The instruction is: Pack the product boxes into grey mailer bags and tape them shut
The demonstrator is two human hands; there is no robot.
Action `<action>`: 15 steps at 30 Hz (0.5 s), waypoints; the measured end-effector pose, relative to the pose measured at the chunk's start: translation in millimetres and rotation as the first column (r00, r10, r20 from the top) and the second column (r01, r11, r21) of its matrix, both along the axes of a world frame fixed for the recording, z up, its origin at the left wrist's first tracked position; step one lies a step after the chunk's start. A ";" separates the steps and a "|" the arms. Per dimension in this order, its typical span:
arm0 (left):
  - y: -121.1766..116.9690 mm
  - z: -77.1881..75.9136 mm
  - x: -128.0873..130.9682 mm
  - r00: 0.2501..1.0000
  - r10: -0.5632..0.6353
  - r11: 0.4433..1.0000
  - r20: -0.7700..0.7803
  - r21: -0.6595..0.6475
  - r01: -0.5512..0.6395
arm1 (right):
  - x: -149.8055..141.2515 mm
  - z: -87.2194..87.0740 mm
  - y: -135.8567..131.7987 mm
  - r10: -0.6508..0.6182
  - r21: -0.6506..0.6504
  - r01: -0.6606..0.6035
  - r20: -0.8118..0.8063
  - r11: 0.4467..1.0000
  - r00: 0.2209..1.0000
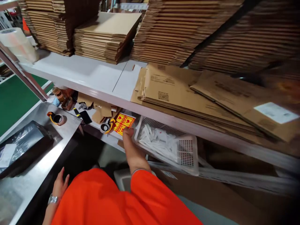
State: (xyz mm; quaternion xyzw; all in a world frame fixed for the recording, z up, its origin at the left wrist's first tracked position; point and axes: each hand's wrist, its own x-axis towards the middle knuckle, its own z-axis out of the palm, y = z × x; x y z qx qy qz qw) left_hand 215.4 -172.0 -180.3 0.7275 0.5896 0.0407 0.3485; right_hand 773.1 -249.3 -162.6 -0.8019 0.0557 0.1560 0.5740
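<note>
Stacked flat cartons crowd the white shelf point(77, 73). Beneath it, the right hand point(129, 142) pinches the yellow-and-red sticker sheet point(122, 122) — just beside the white basket point(187, 150). Well apart from that sheet, the left hand point(59, 186) rests spread on the steel worktop point(35, 178).

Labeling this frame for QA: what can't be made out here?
Head view only:
- Right hand: fingertips lie on the yellow labels, grip hidden.
- Labels: print too small.
- Basket: white contents blurred, rear under the shelf.
- Left hand: palm side hidden.
- Flat cartons: blurred, cut by right edge.
</note>
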 end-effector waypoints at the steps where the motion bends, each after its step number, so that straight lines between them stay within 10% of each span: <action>1: 3.9 0.1 -0.1 1.000 -0.005 1.000 0.018 -0.004 0.005 | 0.1 2.8 -0.4 -0.054 -0.063 0.056 0.031 0.996 0.998; 5: 30.0 8.9 12.7 0.984 -0.087 0.995 0.156 0.059 0.079 | -6.5 29.0 -22.2 -0.106 -0.179 0.147 0.218 0.973 0.970; 9: 61.5 55.5 59.7 0.898 -0.256 0.959 0.359 0.215 0.187 | -33.9 77.2 -56.3 0.265 -0.288 -0.157 0.388 0.945 0.882; 15: 86.4 156.2 159.1 0.658 -0.451 0.892 0.603 0.320 0.318 | -106.0 156.2 -41.7 0.827 -0.216 -0.816 0.329 0.537 0.457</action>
